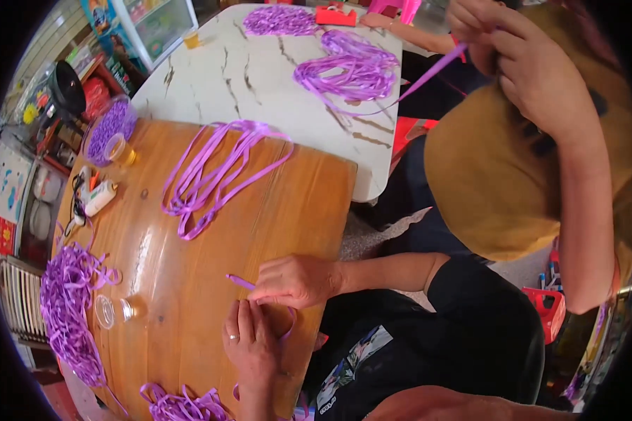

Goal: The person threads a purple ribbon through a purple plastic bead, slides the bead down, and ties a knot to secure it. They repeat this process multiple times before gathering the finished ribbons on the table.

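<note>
Low over the near right edge of the wooden table (168, 266), both my hands meet at a thin purple ribbon (240, 281). My right hand (298, 281) is closed, its fingers pinching the ribbon, and a short end pokes out past them to the left. Fingers bent and pressed together, my left hand (253, 340) wears a ring and touches the right fingertips. A curved length of ribbon hangs just right of it. The exact grip between the fingertips is hidden. Beyond my hands, a looped bundle of purple ribbon (225, 168) lies on the wood.
Purple ribbon heaps (70, 309) line the left edge. A plastic cup (132, 307), a white glue gun (100, 198) and a bowl of purple pieces (112, 130) stand nearby. A marble-patterned table (218, 77) adjoins, holding ribbon bundles (351, 67). At right, a co-worker's hands (527, 63) pull ribbon.
</note>
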A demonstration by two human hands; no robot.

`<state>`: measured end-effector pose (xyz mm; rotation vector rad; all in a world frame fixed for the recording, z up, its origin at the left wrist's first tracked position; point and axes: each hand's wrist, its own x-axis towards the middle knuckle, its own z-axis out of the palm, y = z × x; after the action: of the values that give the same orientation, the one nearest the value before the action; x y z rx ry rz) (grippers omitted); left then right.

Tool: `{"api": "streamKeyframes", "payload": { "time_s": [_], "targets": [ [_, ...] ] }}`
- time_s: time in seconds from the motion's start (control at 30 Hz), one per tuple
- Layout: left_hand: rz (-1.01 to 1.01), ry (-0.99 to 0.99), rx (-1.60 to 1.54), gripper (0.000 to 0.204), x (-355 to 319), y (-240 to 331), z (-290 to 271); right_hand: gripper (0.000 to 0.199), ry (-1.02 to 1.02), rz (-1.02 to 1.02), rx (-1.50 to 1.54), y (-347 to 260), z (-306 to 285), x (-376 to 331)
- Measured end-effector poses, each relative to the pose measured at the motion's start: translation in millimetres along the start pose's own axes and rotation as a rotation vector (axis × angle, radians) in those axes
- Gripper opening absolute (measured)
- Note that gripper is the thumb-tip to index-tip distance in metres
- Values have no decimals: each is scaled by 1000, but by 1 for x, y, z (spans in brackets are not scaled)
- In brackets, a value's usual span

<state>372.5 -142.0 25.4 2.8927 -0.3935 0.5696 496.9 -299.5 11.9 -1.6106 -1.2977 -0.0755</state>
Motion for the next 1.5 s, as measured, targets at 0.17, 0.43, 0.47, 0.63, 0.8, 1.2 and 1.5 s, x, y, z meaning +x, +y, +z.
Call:
{"api": "streamKeyframes", "payload": {
  "time_s": [0.17, 0.43, 0.47, 0.63, 0.8, 1.2, 1.5],
  "targets": [
    [-4, 27, 14, 33, -2, -1, 3, 15, 3, -8, -2, -1, 0, -1],
    [1, 13, -4, 33, -5, -1, -2, 17, -55, 32, -5, -8, 2, 0],
    [-7, 8, -8, 34, -6, -1, -3, 17, -55, 29, -8, -8, 3, 1],
    [-7, -1, -9, 35, -4, 1, 1, 17, -52, 46, -33, -7, -1, -3],
    [-14, 10, -20, 35, -4, 0, 1, 17, -42, 22, -45, -7, -1, -1],
    [-9, 23, -21, 32, -4, 1, 0, 15, -40, 23, -32, -6, 1, -2],
    [-7, 49, -19, 30, -3, 1, 0, 15, -1, -39, -42, -5, 1, 0]
  ]
}}
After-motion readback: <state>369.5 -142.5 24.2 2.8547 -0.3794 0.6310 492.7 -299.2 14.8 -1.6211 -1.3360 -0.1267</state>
